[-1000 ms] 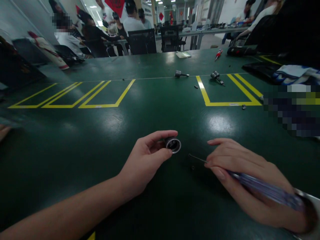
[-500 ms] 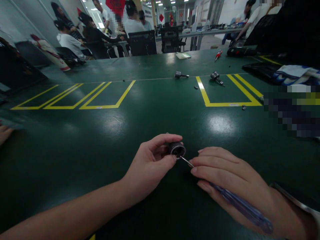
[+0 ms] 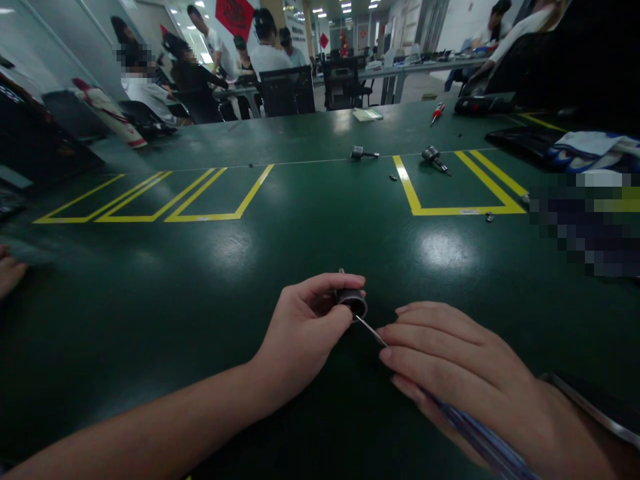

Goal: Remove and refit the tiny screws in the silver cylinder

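Observation:
My left hand (image 3: 305,333) pinches a dark metal cylindrical part (image 3: 353,302) between thumb and fingers, its hollow end turned toward me. A thin shaft sticks up from its far side, mostly hidden by the fingers. In my right hand (image 3: 445,360) is a screwdriver (image 3: 371,330) with a clear bluish handle, which runs back under the palm. The screwdriver's tip reaches the rim of the hollow end; whether it touches anything inside I cannot make out.
Two similar metal parts with shafts (image 3: 358,153) (image 3: 434,157) lie farther off on the green table (image 3: 300,233). Small metal pieces (image 3: 489,217), a red screwdriver (image 3: 438,112) and white-blue gloves (image 3: 595,150) lie to the right. Another person's hand (image 3: 10,270) rests at the left edge.
The cylindrical part has tilted slightly in my left hand, showing more of its far shaft. My right hand and the screwdriver have shifted slightly down, and the handle now points lower.

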Demonstrator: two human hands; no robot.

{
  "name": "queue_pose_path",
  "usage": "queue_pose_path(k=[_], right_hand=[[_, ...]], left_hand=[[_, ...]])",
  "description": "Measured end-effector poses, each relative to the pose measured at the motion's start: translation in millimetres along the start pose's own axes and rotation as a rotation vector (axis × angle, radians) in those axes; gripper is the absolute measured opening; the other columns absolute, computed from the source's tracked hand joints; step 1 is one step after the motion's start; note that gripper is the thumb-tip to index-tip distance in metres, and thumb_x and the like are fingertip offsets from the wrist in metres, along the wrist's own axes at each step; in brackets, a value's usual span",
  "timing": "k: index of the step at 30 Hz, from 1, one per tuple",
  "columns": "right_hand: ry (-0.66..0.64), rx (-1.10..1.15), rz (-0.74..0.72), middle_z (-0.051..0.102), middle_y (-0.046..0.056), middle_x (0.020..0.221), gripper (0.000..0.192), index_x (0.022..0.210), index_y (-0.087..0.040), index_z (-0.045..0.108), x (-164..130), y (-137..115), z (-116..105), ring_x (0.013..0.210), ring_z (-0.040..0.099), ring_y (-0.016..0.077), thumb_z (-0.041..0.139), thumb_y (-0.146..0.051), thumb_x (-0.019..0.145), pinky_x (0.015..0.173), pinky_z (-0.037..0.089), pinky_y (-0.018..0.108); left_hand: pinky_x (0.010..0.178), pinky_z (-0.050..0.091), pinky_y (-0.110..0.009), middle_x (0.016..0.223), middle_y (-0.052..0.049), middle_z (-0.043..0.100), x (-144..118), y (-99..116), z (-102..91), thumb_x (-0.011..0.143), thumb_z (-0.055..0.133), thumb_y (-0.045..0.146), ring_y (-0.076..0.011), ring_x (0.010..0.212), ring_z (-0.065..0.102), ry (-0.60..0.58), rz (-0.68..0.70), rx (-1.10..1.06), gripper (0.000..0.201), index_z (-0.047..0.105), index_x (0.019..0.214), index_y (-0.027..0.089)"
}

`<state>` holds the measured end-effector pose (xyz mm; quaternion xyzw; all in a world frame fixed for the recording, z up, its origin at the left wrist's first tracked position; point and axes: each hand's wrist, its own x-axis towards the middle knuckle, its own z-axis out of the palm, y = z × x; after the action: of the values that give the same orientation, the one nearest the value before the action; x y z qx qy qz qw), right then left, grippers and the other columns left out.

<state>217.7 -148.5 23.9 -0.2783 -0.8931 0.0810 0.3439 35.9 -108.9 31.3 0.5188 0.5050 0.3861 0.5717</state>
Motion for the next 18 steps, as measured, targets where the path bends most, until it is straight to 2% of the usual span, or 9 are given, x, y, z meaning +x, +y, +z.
queue_pose_path(k=[5, 9, 15, 18], right_hand=[[-0.008, -0.006, 0.033, 0.07, 0.007, 0.089, 0.012, 0.095, -0.015, 0.06, 0.8, -1.2, 1.7, 0.092, 0.063, 0.0197, 0.05, -0.014, 0.088, 0.085, 0.052, 0.037], [0.03, 0.032, 0.056, 0.069, 0.007, 0.099, 0.019, 0.103, -0.015, 0.059, -2.4, -0.6, 1.8, 0.097, 0.063, 0.0194, 0.052, -0.012, 0.086, 0.086, 0.052, 0.035], [0.13, 0.166, 0.247, 0.068, 0.006, 0.1, 0.021, 0.103, -0.017, 0.06, -6.1, 1.3, -2.3, 0.099, 0.062, 0.0167, 0.054, -0.012, 0.084, 0.087, 0.051, 0.029], [0.116, 0.162, 0.214, 0.069, 0.006, 0.1, 0.023, 0.105, -0.018, 0.06, -2.4, -0.7, -1.9, 0.098, 0.063, 0.0168, 0.055, -0.01, 0.084, 0.087, 0.052, 0.029]], left_hand=[[0.082, 0.053, -0.032, 0.101, -0.005, 0.071, 0.1, 0.8, -0.1, 0.07, 0.059, 0.01, -0.0199, 0.091, 0.067, -0.003, -0.004, -0.016, 0.023, 0.07, 0.088, 0.018], [0.082, 0.053, -0.032, 0.103, -0.005, 0.071, 0.7, 0.9, -1.2, 0.071, 0.06, 0.011, -0.0192, 0.09, 0.067, -0.007, -0.002, -0.023, 0.021, 0.07, 0.088, 0.018], [0.082, 0.052, -0.028, 0.101, -0.003, 0.071, 1.1, -0.7, -3.5, 0.071, 0.061, 0.009, -0.0175, 0.091, 0.067, -0.016, 0.003, -0.045, 0.021, 0.07, 0.088, 0.018], [0.081, 0.053, -0.028, 0.103, -0.003, 0.071, 1.1, -0.4, -3.4, 0.072, 0.061, 0.01, -0.0174, 0.09, 0.067, -0.018, 0.003, -0.053, 0.02, 0.07, 0.088, 0.018]])
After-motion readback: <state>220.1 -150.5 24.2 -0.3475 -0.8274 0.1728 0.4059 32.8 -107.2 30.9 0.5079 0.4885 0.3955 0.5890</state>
